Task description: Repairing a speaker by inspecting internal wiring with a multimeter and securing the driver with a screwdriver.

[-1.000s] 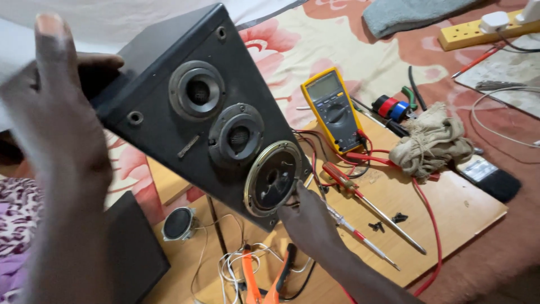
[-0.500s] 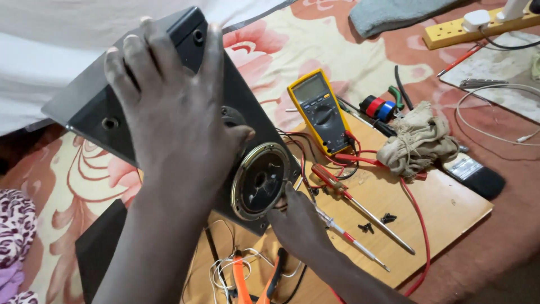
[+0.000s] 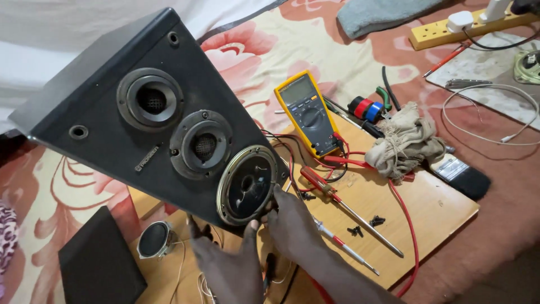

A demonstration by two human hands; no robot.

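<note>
Tilting up off the work surface, the black speaker cabinet (image 3: 112,112) leans on its lower corner, front face turned to the camera; on that face sit two round black drivers in a diagonal row, and below them a brass-rimmed speaker cone (image 3: 246,184) at the bottom corner; both hands are right there at that cone. The right hand (image 3: 292,225) has its fingers curled against the cone's lower rim, touching it; the left hand (image 3: 228,264) comes up from beneath, fingers spread and pressed to the cabinet's bottom edge just beside the cone; whether either one has a true hold, I cannot tell.

Under the cabinet lies a wooden board (image 3: 439,208); a small loose speaker (image 3: 154,238) rests on it at the left, with thin wires trailing off; a flat black panel (image 3: 95,264) lies beside that. Right of the hands, two red-handled screwdrivers (image 3: 337,202) lie slantwise on the board, a few black screws (image 3: 368,222) scattered near them; a yellow multimeter (image 3: 308,112) sits just behind, red leads looping away; a crumpled beige cloth (image 3: 405,143) is further right; rolls of coloured tape (image 3: 364,108) sit near the meter; a yellow power strip (image 3: 467,28) lies at the far edge on the floral bedsheet (image 3: 270,50).
</note>
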